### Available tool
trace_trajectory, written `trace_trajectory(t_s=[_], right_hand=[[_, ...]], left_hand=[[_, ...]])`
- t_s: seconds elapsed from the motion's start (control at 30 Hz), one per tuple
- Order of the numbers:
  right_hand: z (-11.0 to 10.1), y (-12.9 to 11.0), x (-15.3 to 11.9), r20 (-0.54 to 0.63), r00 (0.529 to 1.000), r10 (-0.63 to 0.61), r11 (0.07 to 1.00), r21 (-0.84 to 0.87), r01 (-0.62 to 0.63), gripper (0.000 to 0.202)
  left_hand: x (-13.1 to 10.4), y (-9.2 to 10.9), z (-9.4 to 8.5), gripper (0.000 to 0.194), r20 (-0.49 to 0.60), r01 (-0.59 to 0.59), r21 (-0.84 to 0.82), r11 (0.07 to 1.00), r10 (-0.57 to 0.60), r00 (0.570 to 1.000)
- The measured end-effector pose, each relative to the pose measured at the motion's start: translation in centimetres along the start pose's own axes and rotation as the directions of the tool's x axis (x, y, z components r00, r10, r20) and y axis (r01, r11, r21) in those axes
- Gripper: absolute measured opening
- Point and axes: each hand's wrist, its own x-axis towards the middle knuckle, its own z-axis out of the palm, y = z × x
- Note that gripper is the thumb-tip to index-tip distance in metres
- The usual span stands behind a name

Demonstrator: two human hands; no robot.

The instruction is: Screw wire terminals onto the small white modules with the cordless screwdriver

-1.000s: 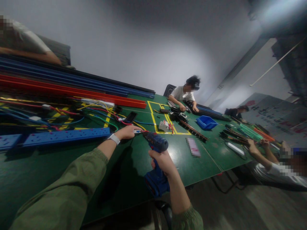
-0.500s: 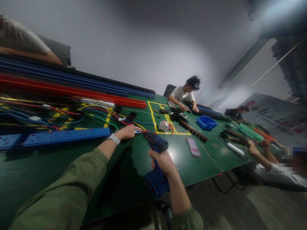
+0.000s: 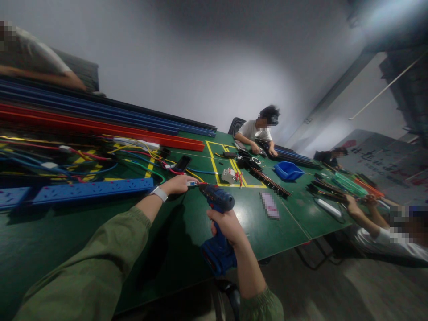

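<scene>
My right hand [image 3: 227, 225] is wrapped round the grip of a blue cordless drill [image 3: 219, 199], whose nose points left. Between the fingers of my left hand [image 3: 179, 184] is a small white block with a blue marking [image 3: 191, 183], its kind too small to tell. The drill's tip meets or nearly meets this block; contact cannot be made out. Beyond the drill, a white circuit breaker [image 3: 228, 175] with red wires stands on the green table [image 3: 187, 232]. A black phone-like object [image 3: 183, 164] lies behind my left hand.
Left of me are a blue socket strip [image 3: 93, 191], tangled coloured wires [image 3: 90, 156] and long red channels [image 3: 133, 137]. A blue bin [image 3: 288, 171] and a dark terminal rail [image 3: 270, 182] lie to the right. Co-workers sit across [image 3: 256, 133] and at right [image 3: 384, 232].
</scene>
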Motion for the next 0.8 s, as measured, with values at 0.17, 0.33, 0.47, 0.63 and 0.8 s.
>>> trace_trajectory(t_s=[0.17, 0.33, 0.47, 0.63, 0.8], right_hand=[[0.05, -0.03, -0.01, -0.008, 1.0, 0.007, 1.0, 0.019, -0.007, 0.026], [0.0, 0.05, 0.03, 0.001, 1.0, -0.02, 0.999, 0.035, 0.02, 0.03], [0.02, 0.01, 0.0, 0.003, 1.0, -0.02, 0.998, 0.053, 0.019, 0.033], [0.0, 0.08, 0.03, 0.001, 1.0, -0.024, 0.998, 0.052, 0.024, 0.036], [-0.05, 0.32, 0.17, -0.002, 1.0, -0.015, 1.0, 0.005, 0.015, 0.03]], left_hand=[[0.13, -0.25, 0.07, 0.064, -0.006, 0.001, 0.01, 1.0, -0.001, 1.0], [0.1, -0.14, 0.0, 0.065, -0.002, 0.004, 0.011, 1.0, -0.004, 1.0], [-0.02, -0.03, 0.04, 0.063, -0.007, 0.004, 0.009, 1.0, -0.004, 1.0], [0.0, -0.28, 0.23, 0.061, -0.007, 0.009, -0.003, 1.0, -0.009, 1.0], [0.03, -0.29, 0.25, 0.061, -0.017, 0.008, 0.003, 1.0, -0.007, 1.0]])
